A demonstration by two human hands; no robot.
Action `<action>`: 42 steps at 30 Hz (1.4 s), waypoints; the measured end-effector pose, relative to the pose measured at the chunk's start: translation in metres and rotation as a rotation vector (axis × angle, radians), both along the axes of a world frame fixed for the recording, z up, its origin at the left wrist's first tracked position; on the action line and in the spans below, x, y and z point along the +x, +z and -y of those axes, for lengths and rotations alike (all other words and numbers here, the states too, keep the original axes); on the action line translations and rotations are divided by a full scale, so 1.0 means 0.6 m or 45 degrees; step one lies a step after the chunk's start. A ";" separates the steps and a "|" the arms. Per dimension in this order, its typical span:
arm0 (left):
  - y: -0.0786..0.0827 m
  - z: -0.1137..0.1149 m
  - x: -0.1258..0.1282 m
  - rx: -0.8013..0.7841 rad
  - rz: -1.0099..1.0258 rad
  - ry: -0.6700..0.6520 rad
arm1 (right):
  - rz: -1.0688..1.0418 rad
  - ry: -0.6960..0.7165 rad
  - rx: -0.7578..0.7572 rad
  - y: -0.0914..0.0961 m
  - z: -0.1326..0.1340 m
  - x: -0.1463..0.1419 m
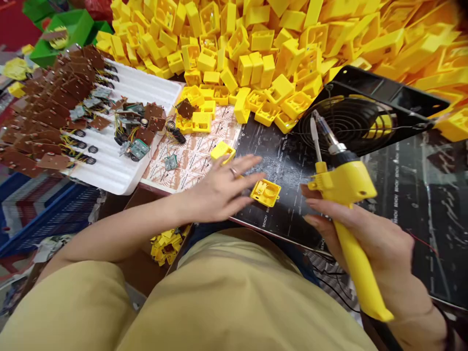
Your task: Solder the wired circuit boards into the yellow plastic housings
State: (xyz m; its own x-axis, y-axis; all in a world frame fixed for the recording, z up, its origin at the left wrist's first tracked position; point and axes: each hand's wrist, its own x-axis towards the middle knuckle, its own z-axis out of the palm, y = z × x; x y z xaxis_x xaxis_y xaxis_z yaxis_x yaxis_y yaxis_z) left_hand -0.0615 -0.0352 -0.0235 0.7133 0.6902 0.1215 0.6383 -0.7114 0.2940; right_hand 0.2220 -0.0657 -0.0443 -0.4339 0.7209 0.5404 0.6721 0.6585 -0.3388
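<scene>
My right hand [376,234] is wrapped round the handle of a yellow soldering gun [343,183], a pistol-shaped iron with a metal tip and a thin feed tube that point up and away. My left hand [223,187] lies over the bench with its fingers stretched out and apart. By its fingertips sits a small open yellow housing [266,192], its round speaker grille and posts showing. Just beyond the left hand is another yellow housing [223,152], partly covered by the fingers. A small green circuit board [170,162] lies on the patterned sheet to the left.
Yellow housings [256,39] are heaped across the back. A black fan [351,117] leans at the right rear. On the left a white foam tray [135,170] bears brown boards [47,117] with wires. Beyond are green bins [73,31]; a blue crate [44,209] stands lower left.
</scene>
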 end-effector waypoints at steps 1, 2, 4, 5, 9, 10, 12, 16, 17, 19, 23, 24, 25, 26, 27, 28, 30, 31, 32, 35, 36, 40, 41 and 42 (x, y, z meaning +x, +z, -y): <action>0.006 -0.004 -0.017 -0.011 0.032 0.018 | 0.019 0.039 0.029 0.001 -0.006 -0.006; 0.011 -0.009 -0.034 -0.034 0.031 0.009 | 0.039 0.076 0.052 0.001 -0.012 -0.013; 0.013 -0.021 -0.059 -0.071 -0.038 -0.066 | 0.066 0.116 0.078 -0.004 -0.020 -0.029; 0.010 -0.025 -0.066 -0.066 -0.091 -0.093 | 0.074 0.123 0.081 -0.010 -0.024 -0.038; -0.015 -0.022 -0.045 0.027 -0.182 -0.004 | 0.049 0.103 0.063 -0.043 -0.029 -0.067; -0.023 -0.018 -0.033 0.042 -0.168 0.024 | 0.038 0.095 0.050 -0.049 -0.028 -0.070; -0.040 -0.007 -0.008 0.065 -0.109 0.039 | 0.022 0.088 0.026 -0.054 -0.022 -0.068; -0.063 0.007 0.011 0.157 0.036 0.046 | 0.017 0.095 -0.008 -0.047 -0.010 -0.047; -0.065 0.005 0.006 0.181 0.060 0.069 | 0.018 0.099 -0.016 -0.046 -0.009 -0.043; -0.064 -0.009 -0.014 0.206 0.073 0.146 | 0.017 0.108 -0.031 -0.048 -0.008 -0.039; -0.055 -0.067 -0.060 0.073 0.024 0.156 | 0.010 0.105 -0.006 -0.063 -0.013 -0.045; -0.053 -0.082 -0.067 0.011 0.018 0.131 | 0.013 0.111 0.008 -0.065 -0.015 -0.049; -0.051 -0.095 -0.071 -0.044 0.037 0.133 | 0.019 0.120 0.024 -0.067 -0.017 -0.052; -0.049 -0.106 -0.073 -0.101 0.088 0.164 | 0.027 0.130 0.041 -0.066 -0.019 -0.056; -0.046 -0.113 -0.072 -0.168 0.174 0.215 | 0.038 0.137 0.056 -0.064 -0.020 -0.060; -0.044 -0.116 -0.070 -0.246 0.286 0.272 | 0.046 0.140 0.070 -0.061 -0.021 -0.065; -0.041 -0.113 -0.064 -0.412 0.509 0.346 | 0.064 0.150 0.091 -0.053 -0.024 -0.075; -0.041 -0.106 -0.060 -0.478 0.566 0.360 | 0.074 0.161 0.098 -0.050 -0.026 -0.080; -0.041 -0.098 -0.057 -0.504 0.558 0.372 | 0.083 0.176 0.107 -0.048 -0.028 -0.086; -0.042 -0.072 -0.057 -0.271 0.245 0.440 | 0.132 0.214 0.121 -0.047 -0.035 -0.100; -0.040 -0.066 -0.061 -0.157 0.127 0.449 | 0.148 0.220 0.119 -0.049 -0.037 -0.102; -0.018 -0.055 -0.089 -0.067 -0.020 0.127 | 0.161 0.236 0.101 -0.054 -0.041 -0.101; -0.012 -0.055 -0.093 -0.134 -0.041 -0.027 | 0.158 0.250 0.096 -0.055 -0.041 -0.099; -0.007 -0.055 -0.094 -0.196 -0.075 -0.166 | 0.155 0.262 0.093 -0.056 -0.041 -0.096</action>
State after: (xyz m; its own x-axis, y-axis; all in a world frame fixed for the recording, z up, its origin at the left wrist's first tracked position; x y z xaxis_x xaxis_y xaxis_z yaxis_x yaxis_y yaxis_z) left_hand -0.1180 -0.0024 -0.0275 0.8008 0.5985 -0.0225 0.5627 -0.7389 0.3706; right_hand 0.1643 -0.0413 -0.0777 -0.6327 0.5714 0.5227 0.5540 0.8056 -0.2100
